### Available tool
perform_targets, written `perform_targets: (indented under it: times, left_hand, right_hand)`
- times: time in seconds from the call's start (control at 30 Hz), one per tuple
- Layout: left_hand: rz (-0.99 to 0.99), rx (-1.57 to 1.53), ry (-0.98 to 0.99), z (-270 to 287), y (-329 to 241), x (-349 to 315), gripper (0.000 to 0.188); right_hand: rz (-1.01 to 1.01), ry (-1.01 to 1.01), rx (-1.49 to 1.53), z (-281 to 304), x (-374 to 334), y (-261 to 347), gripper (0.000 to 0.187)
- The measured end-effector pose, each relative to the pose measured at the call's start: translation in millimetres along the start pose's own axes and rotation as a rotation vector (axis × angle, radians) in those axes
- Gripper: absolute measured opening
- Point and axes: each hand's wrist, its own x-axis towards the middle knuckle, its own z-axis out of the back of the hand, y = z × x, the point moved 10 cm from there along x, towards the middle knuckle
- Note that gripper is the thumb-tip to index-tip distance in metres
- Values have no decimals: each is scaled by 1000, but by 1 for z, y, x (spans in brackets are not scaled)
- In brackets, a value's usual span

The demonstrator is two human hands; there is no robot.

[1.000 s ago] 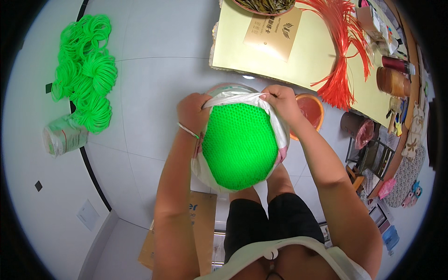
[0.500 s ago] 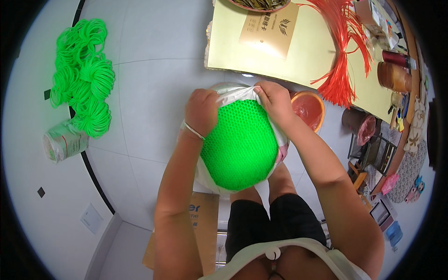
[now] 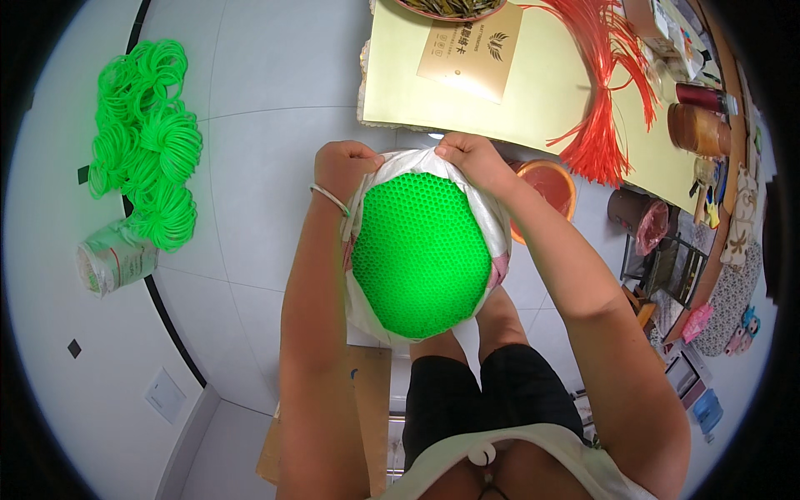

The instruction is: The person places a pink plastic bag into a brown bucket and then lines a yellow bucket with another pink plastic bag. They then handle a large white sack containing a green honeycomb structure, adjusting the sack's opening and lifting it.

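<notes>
A white sack [image 3: 493,218] stands in front of my legs, its mouth spread round a mass of bright green plastic [image 3: 423,258]. The green top is packed with small round holes, like the ends of many thin tubes; what lies deeper is hidden by the sack. My left hand [image 3: 343,167] pinches the sack's rim at the far left. Opposite it, my right hand [image 3: 473,160] grips the same rim at the far right, thumb and fingers closed on the cloth.
Green coiled rings [image 3: 150,137] lie at the left, beside a clear bag [image 3: 118,257]. A yellow-topped table [image 3: 533,108] with red strands [image 3: 602,125] stands ahead. An orange bucket [image 3: 570,198] and a lined bin [image 3: 633,218] are to the right; cardboard [image 3: 373,417] lies near my left arm.
My left hand has moved outward to the left and slightly up, off the green top. My right hand has shifted a little left and up. More of the white rim and the green top shows.
</notes>
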Motion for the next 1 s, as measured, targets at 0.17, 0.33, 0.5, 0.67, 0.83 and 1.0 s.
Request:
perform_targets:
  times: [0.17, 0.33, 0.5, 0.67, 0.83, 1.0]
  left_hand:
    - [155, -184, 143, -12, 27, 10, 8]
    - [170, -66, 116, -11, 30, 8, 12]
    - [131, 41, 57, -9, 34, 11, 15]
    - [209, 26, 9, -7, 30, 6, 12]
    - [176, -126, 13, -17, 20, 2, 20]
    - [-698, 222, -49, -31, -96, -34, 39]
  right_hand:
    - [-67, 73, 35, -14, 13, -23, 43]
    - [-160, 44, -48, -8, 13, -23, 48]
    - [21, -369, -178, 42, -46, -9, 42]
    - [17, -577, -312, 48, -122, -13, 25]
    - [87, -605, -406, 49, -115, -20, 29]
    - [-83, -537, -242, 56, -99, -52, 39]
